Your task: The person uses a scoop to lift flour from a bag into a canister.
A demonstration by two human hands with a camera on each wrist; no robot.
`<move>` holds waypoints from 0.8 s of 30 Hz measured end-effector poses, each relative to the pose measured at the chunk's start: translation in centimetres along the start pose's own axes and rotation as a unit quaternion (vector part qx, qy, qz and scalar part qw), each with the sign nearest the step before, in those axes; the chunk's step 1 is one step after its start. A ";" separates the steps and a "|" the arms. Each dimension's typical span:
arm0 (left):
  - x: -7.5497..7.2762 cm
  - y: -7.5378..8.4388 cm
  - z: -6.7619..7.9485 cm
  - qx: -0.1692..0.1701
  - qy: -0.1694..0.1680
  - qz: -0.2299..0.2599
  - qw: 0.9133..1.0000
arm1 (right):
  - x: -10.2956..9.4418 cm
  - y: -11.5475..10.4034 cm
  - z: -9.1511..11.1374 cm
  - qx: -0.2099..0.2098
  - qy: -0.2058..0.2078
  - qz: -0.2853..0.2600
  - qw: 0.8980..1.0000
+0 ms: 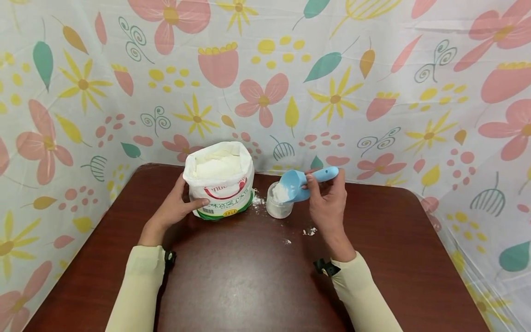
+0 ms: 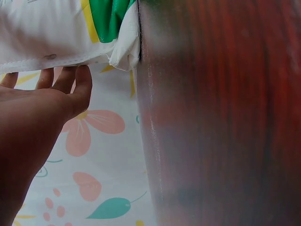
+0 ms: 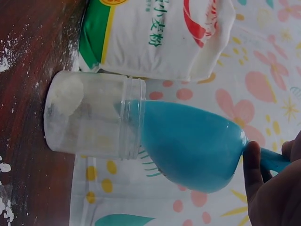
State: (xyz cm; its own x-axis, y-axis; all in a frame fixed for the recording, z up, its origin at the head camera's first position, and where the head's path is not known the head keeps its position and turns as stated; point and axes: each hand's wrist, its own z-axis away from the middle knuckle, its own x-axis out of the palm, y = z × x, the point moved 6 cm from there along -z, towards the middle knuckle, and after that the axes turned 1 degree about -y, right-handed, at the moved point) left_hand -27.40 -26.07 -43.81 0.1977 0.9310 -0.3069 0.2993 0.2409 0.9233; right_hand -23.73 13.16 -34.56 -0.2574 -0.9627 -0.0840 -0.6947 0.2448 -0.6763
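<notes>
An open-topped white flour bag (image 1: pixel 217 184) stands upright, its powder showing at the top. My left hand (image 1: pixel 176 207) holds its left side, thumb on the front; in the left wrist view, fingertips (image 2: pixel 83 75) touch the bag. My right hand (image 1: pixel 329 198) grips the handle of a light blue scoop (image 1: pixel 296 184). White flour lies in the scoop, which tilts with its lip inside the mouth of a clear jar (image 1: pixel 279 210). In the right wrist view, flour sits at the bottom of the jar (image 3: pixel 89 136), below the scoop (image 3: pixel 193 146).
Spilled flour (image 1: pixel 258 201) lies between the bag and the jar, with small clumps (image 1: pixel 309 231) nearer the right hand. Everything stands on a dark brown table (image 1: pixel 232 276). A flowered curtain (image 1: pixel 265 60) hangs directly behind the table's back edge.
</notes>
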 end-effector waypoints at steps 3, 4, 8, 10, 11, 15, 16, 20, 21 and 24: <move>0.0 -0.1 0.1 -0.006 -0.001 -0.005 1.000 | 0.2 -0.1 0.0 -0.013 -0.003 0.011 1.000; 0.0 -0.1 0.1 -0.008 -0.002 -0.004 1.000 | 0.3 -0.1 0.0 -0.016 -0.003 0.014 1.000; 0.1 -0.1 0.1 -0.007 0.001 -0.001 1.000 | 0.3 -0.3 -0.1 -0.021 -0.002 0.021 1.000; 0.0 0.0 0.1 -0.005 0.004 -0.003 1.000 | 0.3 -0.5 -0.2 -0.024 -0.002 0.024 0.999; 0.1 0.0 0.0 -0.003 0.003 -0.001 1.000 | 0.3 -0.6 -0.2 -0.026 -0.003 0.025 0.999; 0.1 0.0 -0.1 0.007 0.003 0.007 1.000 | 0.5 -0.9 -0.3 -0.041 -0.006 0.027 0.999; 0.1 0.1 -0.1 0.009 0.001 0.012 1.000 | 0.5 -0.9 -0.3 -0.045 -0.007 0.027 0.999; 0.1 0.1 -0.1 0.013 0.001 0.013 1.000 | 0.6 -1.1 -0.3 -0.058 -0.015 0.026 0.998; 0.1 0.1 -0.1 0.015 0.001 0.013 1.000 | 0.6 -1.1 -0.3 -0.059 -0.017 0.026 0.998; 0.1 0.1 -0.2 0.016 0.001 0.012 1.000 | 0.5 -1.1 -0.3 -0.060 -0.022 0.027 0.998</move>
State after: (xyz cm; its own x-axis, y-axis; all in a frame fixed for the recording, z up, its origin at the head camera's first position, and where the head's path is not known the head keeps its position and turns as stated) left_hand -27.51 -25.94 -43.70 0.2041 0.9369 -0.2839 0.3244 0.2089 0.9226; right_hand -23.27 12.43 -33.65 -0.2688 -0.9511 -0.1520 -0.7562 0.3061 -0.5783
